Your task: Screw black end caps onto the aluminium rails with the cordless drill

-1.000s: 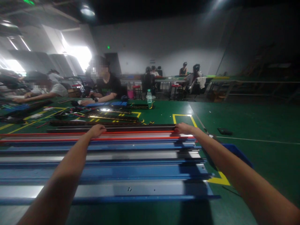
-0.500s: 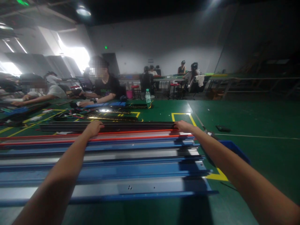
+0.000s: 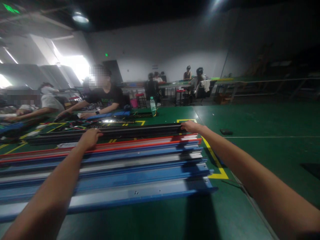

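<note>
A long black metal profile (image 3: 140, 130) stretches across the green table just beyond a row of coloured ones. My left hand (image 3: 90, 136) has its fingers curled over the near side of the black profile. Near its right end, my right hand (image 3: 190, 126) grips the same profile, with the fingertips on the far side hidden. Closest to it lies a red-edged profile (image 3: 150, 142). Nearer to me are several blue and silver profiles (image 3: 150, 171), side by side beneath my left forearm.
Across the table a person in a black shirt (image 3: 107, 96) reaches over wires and dark strips. A water bottle (image 3: 152, 106) stands near the far edge. A small dark object (image 3: 226, 132) lies to the right. Yellow tape (image 3: 218, 173) marks the green tabletop.
Both hands have moved the black profile slightly away from me, widening the gap to the red-edged one. The view has turned a little right. The blue object by my right forearm no longer shows.
</note>
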The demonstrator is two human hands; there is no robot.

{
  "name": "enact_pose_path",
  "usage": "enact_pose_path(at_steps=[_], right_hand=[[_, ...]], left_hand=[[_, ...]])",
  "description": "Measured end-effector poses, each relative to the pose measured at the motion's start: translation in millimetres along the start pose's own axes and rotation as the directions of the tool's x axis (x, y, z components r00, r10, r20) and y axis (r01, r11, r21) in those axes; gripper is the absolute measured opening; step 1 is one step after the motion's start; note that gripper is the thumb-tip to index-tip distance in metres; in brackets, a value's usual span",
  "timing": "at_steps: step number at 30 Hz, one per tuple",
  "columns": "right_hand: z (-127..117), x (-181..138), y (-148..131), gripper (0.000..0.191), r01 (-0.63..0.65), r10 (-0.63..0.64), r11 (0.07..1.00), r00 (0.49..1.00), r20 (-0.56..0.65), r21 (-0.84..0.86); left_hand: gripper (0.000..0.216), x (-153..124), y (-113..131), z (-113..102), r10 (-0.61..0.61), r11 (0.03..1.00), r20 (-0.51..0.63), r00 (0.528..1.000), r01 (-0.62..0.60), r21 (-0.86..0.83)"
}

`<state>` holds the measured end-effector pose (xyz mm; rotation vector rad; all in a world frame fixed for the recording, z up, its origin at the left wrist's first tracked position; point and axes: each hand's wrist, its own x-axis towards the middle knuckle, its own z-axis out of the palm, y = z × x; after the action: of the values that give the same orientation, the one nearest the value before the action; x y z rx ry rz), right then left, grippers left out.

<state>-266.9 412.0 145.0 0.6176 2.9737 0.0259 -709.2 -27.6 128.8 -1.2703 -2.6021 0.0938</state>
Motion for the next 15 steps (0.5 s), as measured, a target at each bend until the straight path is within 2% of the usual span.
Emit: enact_pose_path(at_steps=[7, 15], right_hand=[[-16.7, -20.4, -5.8, 0.033, 0.014, -0.015, 0.999, 0.999, -0.039, -0.029], [-32.5, -45.0, -23.2, 0.031, 0.048, -0.053, 0.996, 0.996, -0.076, -0.069]], left_hand=[[0.045, -17.6, -2.9, -22.0, 0.001, 1.000, -0.022, 1.000, 0.000, 0.029], [0.043, -46.4, -13.3, -31.6, 0.026, 0.999, -0.024, 0.999, -0.025, 0.026]])
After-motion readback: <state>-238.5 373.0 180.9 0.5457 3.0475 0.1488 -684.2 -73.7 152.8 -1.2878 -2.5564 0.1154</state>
